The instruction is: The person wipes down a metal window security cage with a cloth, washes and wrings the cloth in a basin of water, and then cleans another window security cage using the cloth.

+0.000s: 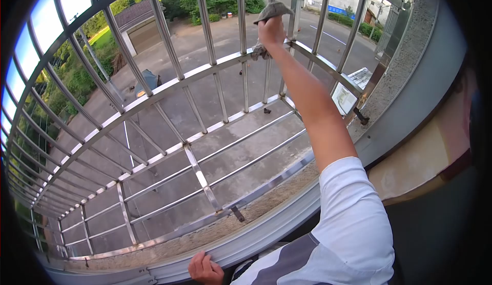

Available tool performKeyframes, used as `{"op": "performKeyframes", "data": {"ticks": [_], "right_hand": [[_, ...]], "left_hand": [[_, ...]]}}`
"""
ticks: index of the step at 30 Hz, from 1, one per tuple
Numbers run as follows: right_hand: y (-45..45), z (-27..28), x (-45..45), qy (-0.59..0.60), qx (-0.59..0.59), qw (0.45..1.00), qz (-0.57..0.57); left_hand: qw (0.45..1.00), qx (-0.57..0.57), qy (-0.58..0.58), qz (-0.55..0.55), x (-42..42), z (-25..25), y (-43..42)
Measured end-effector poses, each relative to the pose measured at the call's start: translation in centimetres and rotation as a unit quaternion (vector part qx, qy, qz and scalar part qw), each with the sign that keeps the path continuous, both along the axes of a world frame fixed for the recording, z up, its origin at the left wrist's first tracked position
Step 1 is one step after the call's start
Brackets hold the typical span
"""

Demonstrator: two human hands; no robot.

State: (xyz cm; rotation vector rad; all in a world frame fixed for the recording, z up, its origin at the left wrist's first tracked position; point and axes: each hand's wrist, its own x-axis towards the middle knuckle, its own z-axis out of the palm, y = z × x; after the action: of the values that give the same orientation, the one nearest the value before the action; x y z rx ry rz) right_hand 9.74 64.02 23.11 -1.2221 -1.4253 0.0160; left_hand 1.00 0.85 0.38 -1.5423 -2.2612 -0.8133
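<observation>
My right hand (272, 32) is stretched out to the far bars of a metal window cage (225, 59). Its fingers are closed on a grey-brown cloth (275, 10), which drapes over the top of the hand near an upright bar. Another bunched piece of cloth (260, 52) hangs below the hand at the horizontal rail; whether both pieces are one cloth is hidden. At the bottom, my left hand (204, 268) rests on the white window frame (246, 249) with its fingers curled over the edge. Nothing shows in it.
Open slats form the cage floor (197, 170), with the paved ground far below. A metal bracket (237, 214) sits on the concrete sill (274, 193). At the right are a dark bolt (361, 117) and a white outdoor unit (348, 98) beyond the bars.
</observation>
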Motion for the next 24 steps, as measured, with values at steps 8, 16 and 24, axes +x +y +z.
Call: {"op": "performKeyframes", "data": {"ticks": [8,16,24], "right_hand": [[-0.8,-1.0,5.3,-0.112,-0.025,0.991,0.062],[10.3,10.0,6.1,0.044,0.201,0.965,-0.160],[6.6,-0.5,7.9,-0.168,-0.141,0.973,-0.072]], "left_hand": [[1.000,-0.008,0.009,-0.004,-0.2,0.1,-0.1],[1.000,-0.017,0.002,0.002,-0.1,0.2,-0.2],[1.000,-0.012,0.003,-0.010,-0.1,-0.2,-0.3]]}}
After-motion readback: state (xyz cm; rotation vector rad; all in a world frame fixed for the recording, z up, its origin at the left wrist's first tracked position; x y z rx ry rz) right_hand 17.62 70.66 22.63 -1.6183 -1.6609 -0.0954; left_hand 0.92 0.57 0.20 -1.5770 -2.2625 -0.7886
